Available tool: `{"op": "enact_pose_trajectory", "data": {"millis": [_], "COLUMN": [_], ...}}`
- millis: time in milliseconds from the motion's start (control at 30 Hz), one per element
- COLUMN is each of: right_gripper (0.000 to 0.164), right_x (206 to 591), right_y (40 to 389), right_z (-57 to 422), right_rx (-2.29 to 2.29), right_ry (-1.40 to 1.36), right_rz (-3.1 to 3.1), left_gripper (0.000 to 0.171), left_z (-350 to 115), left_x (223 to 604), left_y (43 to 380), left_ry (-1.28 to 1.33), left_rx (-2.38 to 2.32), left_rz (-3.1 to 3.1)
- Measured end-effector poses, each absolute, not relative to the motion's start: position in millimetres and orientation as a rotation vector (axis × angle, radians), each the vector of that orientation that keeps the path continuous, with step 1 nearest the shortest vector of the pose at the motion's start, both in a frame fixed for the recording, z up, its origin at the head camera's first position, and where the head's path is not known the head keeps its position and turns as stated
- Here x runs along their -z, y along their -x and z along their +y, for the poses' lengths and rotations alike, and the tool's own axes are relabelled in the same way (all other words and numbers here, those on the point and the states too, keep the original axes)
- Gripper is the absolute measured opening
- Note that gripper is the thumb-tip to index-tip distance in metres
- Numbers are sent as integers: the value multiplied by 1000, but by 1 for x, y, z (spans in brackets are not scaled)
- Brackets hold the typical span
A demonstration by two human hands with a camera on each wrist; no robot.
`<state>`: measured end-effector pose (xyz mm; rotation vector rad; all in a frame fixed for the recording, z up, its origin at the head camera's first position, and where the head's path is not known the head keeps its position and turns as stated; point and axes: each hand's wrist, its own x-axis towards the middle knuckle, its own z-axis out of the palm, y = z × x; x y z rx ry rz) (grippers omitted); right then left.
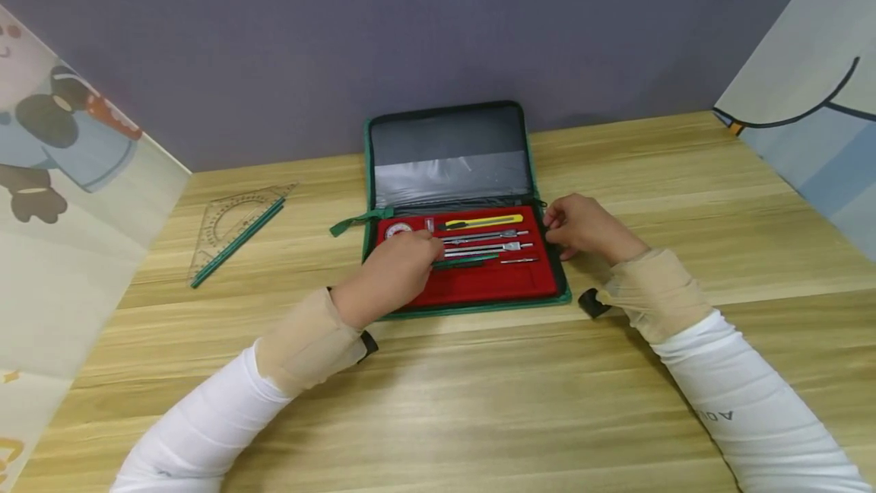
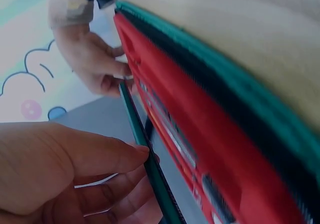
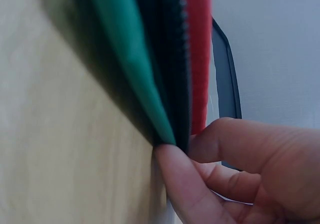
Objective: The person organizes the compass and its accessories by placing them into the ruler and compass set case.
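Note:
A green zip case [image 1: 472, 310] lies open on the table, its dark lid with a clear pocket raised at the back. Its red insert [image 1: 493, 281] holds a yellow utility knife [image 1: 489, 222], metal compasses [image 1: 489, 250] and a small round white dial [image 1: 398, 230], partly behind my left hand. Over the insert, my left hand [image 1: 393, 268] pinches a slim green pencil [image 2: 132, 113] between thumb and fingers; the left wrist view shows it close up. My right hand [image 1: 587, 227] grips the case's right edge, thumb and forefinger on the fabric border in the right wrist view.
On the left of the table [image 1: 465, 417] lies a clear protractor set square [image 1: 208, 223], with green pencils [image 1: 239, 242] across it. A green strap [image 1: 356, 223] sticks out from the case's left side. A grey panel [image 1: 438, 36] stands behind the table.

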<state>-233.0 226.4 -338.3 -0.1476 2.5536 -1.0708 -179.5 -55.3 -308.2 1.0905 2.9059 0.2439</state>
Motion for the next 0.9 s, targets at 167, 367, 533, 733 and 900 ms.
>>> {"op": "enact_pose_trajectory", "data": {"millis": [167,367,533,733,900], "right_gripper": [21,21,20,20,20], "right_x": [338,338,338,338,338], "right_y": [233,233,233,232,232], "right_z": [225,226,226,226,226], "right_rx": [1080,1070,1064,1050,1050], "right_ry": [151,140,138,151,150], "right_rz": [2556,2562,2564,2573,2575], "left_gripper": [18,14,11,14,16], "left_z": [-45,-34,-26,-22,-21], "left_x": [314,318,319,323,325], "left_y": [176,171,168,168,168], "left_ry": [-1082,-1124,-1143,-1114,-1109], "left_rx": [-227,-207,-204,-210,-228], "left_rz": [2865,2817,2778,2738,2733]}}
